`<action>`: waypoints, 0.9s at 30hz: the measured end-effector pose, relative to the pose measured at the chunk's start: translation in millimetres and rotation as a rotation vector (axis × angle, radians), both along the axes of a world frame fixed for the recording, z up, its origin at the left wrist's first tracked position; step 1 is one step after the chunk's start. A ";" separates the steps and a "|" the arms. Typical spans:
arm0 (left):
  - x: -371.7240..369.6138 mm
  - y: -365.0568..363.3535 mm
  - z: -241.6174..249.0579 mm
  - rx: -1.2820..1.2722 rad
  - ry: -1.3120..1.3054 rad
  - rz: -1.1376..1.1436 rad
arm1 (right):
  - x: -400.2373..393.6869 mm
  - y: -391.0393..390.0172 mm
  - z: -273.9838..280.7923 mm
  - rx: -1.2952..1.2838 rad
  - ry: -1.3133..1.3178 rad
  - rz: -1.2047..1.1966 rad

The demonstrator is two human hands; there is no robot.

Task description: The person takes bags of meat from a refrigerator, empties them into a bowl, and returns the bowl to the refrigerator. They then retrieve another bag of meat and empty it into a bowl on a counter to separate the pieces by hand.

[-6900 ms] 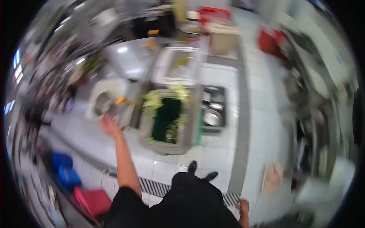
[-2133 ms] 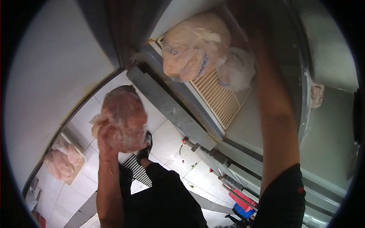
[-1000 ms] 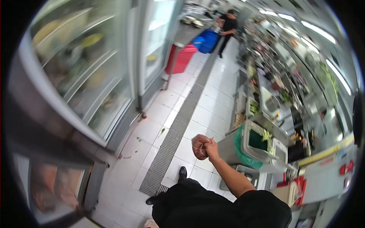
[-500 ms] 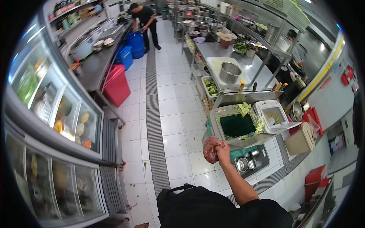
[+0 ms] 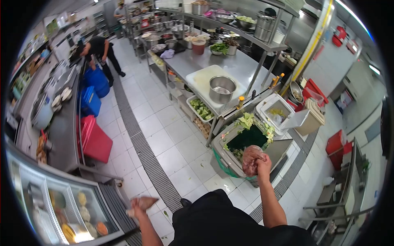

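My right hand [image 5: 263, 165] is closed on the gathered top of a clear plastic bag of reddish meat [image 5: 251, 160]. The bag hangs over the near side of a grey waste bin [image 5: 221, 144] with a dark green liner and leafy scraps round its rim. Low on the left, my left hand [image 5: 138, 208] is closed round a reddish-brown, pointed thing [image 5: 147, 202], too blurred to name. That hand is near the glass-doored fridge [image 5: 100, 192].
A steel table [image 5: 246, 76] carries a cutting board [image 5: 201, 78] and a steel pot [image 5: 222, 89]. Beside the bin stands a white lidded container [image 5: 271, 104]. Red [image 5: 96, 141] and blue bins [image 5: 91, 102] line the left counter. A person [image 5: 98, 51] bends there.
My view has turned right and closer to the bin. The meat bag has moved from in front of the bin to over its near side. My left hand has come further into view.
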State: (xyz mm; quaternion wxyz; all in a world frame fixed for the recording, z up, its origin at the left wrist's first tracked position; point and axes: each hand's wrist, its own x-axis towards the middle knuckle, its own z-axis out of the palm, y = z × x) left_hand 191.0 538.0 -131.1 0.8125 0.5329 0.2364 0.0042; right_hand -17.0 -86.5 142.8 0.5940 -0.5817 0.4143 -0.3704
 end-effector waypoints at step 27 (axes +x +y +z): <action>538.1 -909.0 191.2 -0.364 0.064 -0.944 | 211.8 -96.2 16.3 -0.056 0.132 -0.783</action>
